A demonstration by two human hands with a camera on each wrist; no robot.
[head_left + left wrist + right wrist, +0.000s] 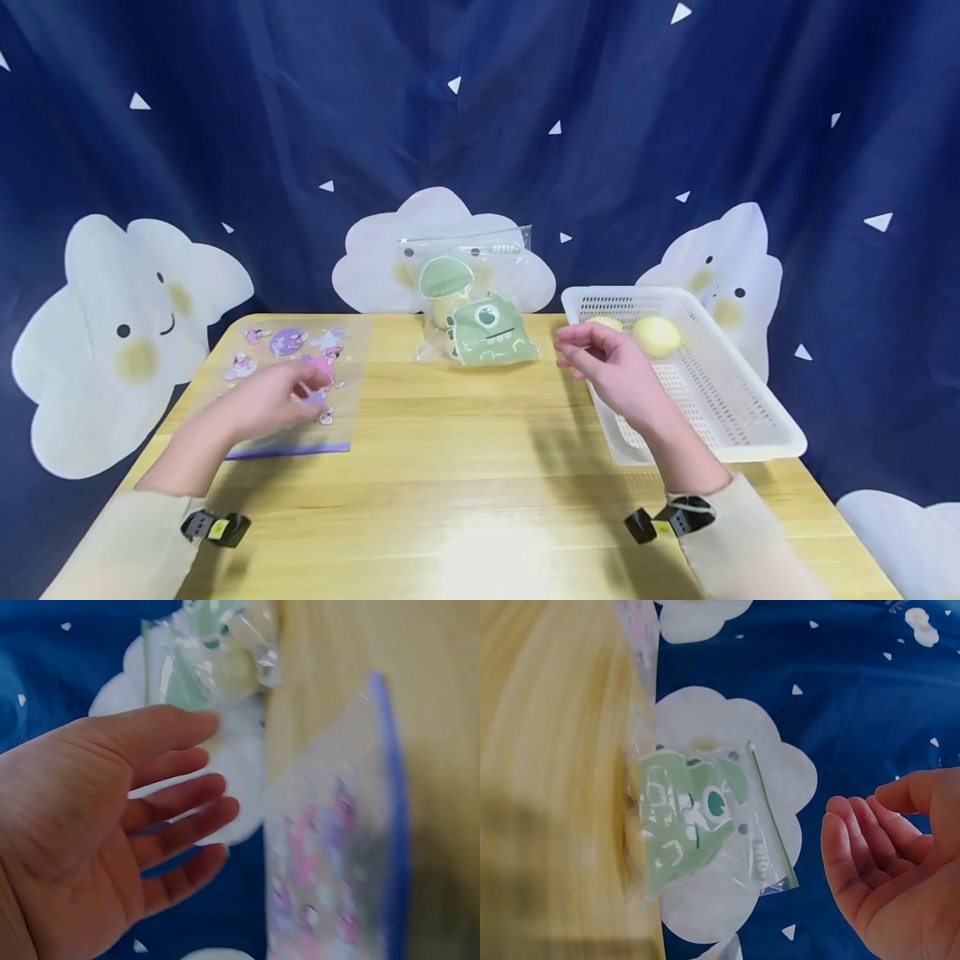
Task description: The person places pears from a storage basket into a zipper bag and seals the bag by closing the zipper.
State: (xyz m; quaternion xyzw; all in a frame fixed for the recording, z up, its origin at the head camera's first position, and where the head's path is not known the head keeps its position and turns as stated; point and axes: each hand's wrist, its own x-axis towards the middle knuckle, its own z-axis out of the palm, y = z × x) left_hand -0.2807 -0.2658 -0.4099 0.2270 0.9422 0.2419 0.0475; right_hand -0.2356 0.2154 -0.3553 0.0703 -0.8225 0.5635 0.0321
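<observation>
In the head view my left hand (281, 398) hovers over a flat clear zip bag (330, 342) with pink and purple cartoon prints and a purple edge. Its fingers are loosely bent with nothing in them, as the left wrist view shows. My right hand (618, 373) hangs at the near-left side of a white basket (750, 452), also holding nothing, fingers relaxed. Two lemons (657, 336) lie in the basket, one partly hidden behind that hand. Between the hands, at the table's back, stands a clear zip bag (491, 333) with a green monster print and something yellow inside.
The wooden table (450, 450) carries both bags and the basket. Right behind its back edge hangs a dark blue curtain (480, 108) printed with white clouds and small triangles. The basket reaches the table's right edge.
</observation>
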